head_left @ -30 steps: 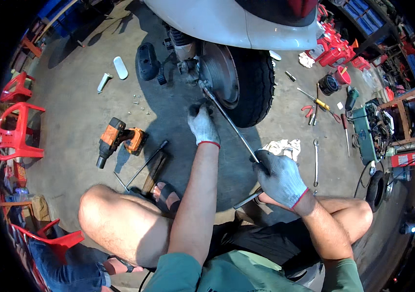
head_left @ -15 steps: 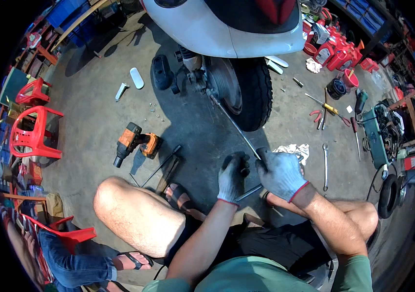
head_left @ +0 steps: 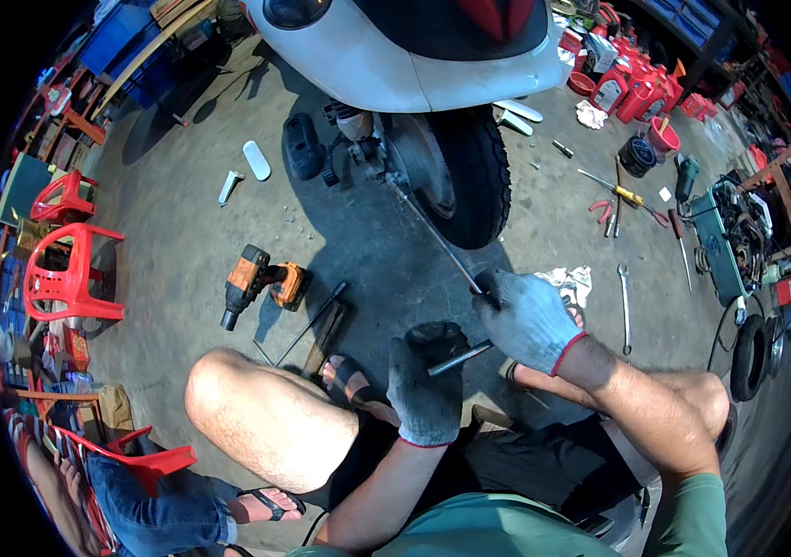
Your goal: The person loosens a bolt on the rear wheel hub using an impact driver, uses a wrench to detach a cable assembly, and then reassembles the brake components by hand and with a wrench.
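Observation:
My right hand (head_left: 530, 320), in a grey-white glove with a red cuff, grips a long steel socket wrench (head_left: 442, 240). The wrench slants up to the hub beside the rear wheel (head_left: 474, 176) of a white and black scooter (head_left: 451, 79). Its crossbar (head_left: 459, 358) sticks out below my right hand toward the left. My left hand (head_left: 425, 385), in a matching glove with blackened fingers, is cupped open at the crossbar's free end, thumb apart from the fingers. Whether the left palm touches the bar I cannot tell.
An orange and black cordless impact driver (head_left: 251, 278) and a metal bar tool (head_left: 312, 320) lie at left. Pliers, a screwdriver (head_left: 635, 198) and a combination wrench (head_left: 624, 309) lie right. Red chairs (head_left: 70, 274) and a seated person's leg (head_left: 154, 497) are at far left.
My left hand has moved down and toward me, turning from fingers curled above the crossbar to cupped at its end. The crossbar has tilted slightly; my right hand keeps its grip.

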The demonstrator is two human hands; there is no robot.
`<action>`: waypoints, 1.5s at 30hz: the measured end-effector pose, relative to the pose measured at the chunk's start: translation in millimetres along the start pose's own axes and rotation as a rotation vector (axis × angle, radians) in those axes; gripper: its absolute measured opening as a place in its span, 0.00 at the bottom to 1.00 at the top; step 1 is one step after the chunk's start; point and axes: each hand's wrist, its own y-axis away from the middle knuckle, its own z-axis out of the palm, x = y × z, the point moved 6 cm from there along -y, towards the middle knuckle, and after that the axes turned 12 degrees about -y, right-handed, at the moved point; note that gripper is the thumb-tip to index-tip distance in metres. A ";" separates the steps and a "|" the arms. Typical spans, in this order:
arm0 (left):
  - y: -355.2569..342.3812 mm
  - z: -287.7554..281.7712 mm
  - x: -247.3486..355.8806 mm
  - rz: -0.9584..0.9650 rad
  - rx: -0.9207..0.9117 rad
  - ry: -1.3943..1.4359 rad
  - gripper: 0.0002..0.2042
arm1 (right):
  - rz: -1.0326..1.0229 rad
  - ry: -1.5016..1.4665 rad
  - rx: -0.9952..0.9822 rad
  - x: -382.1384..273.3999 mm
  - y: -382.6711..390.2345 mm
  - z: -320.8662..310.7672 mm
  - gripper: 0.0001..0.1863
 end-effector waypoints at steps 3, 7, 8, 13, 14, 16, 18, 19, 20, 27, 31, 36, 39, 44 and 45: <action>-3.8 10.2 7.0 0.128 -0.153 -0.062 0.20 | 0.047 0.071 -0.062 -12.2 -0.2 0.9 0.09; -7.6 30.0 16.9 0.144 -0.107 -0.014 0.19 | 0.049 0.070 -0.099 -21.3 -2.3 -3.0 0.09; -10.3 36.9 20.1 0.175 -0.130 -0.022 0.18 | 0.039 0.038 -0.060 -19.3 -2.9 -3.4 0.09; -13.3 69.5 34.6 0.307 -0.286 -0.198 0.21 | 0.078 -0.054 -0.051 -1.2 -5.4 5.6 0.09; -14.7 68.2 34.3 0.321 -0.308 -0.232 0.20 | 0.087 -0.057 -0.065 0.6 -5.9 6.5 0.09; -18.4 62.4 31.3 0.344 -0.357 -0.301 0.20 | 0.071 -0.088 -0.011 3.9 -4.6 7.8 0.09; -18.8 60.8 30.7 0.372 -0.381 -0.351 0.20 | 0.078 -0.121 0.008 5.5 -3.4 8.9 0.09; -19.2 61.2 31.3 0.383 -0.384 -0.372 0.20 | 0.093 -0.139 -0.002 4.9 -3.0 8.7 0.10; -19.3 61.2 31.8 0.395 -0.386 -0.394 0.20 | 0.107 -0.158 -0.011 4.8 -2.9 9.5 0.10; -17.9 78.6 37.8 0.404 -0.366 -0.572 0.20 | 0.205 -0.439 0.020 17.0 2.1 15.7 0.12; -21.0 91.0 37.3 0.327 -0.383 -0.586 0.19 | 0.315 -0.675 0.033 35.8 5.8 33.6 0.15; -24.3 96.2 38.7 0.276 -0.340 -0.703 0.16 | 0.508 -1.103 0.045 39.4 12.4 48.6 0.14; -25.1 96.5 38.1 0.253 -0.349 -0.703 0.15 | 0.521 -1.142 0.033 42.6 13.5 52.8 0.13; -25.6 90.3 36.6 0.253 -0.313 -0.712 0.12 | 0.516 -1.095 0.057 44.6 12.8 53.8 0.15; -24.8 89.8 36.3 0.271 -0.296 -0.714 0.11 | 0.506 -1.095 0.062 47.5 13.3 56.7 0.15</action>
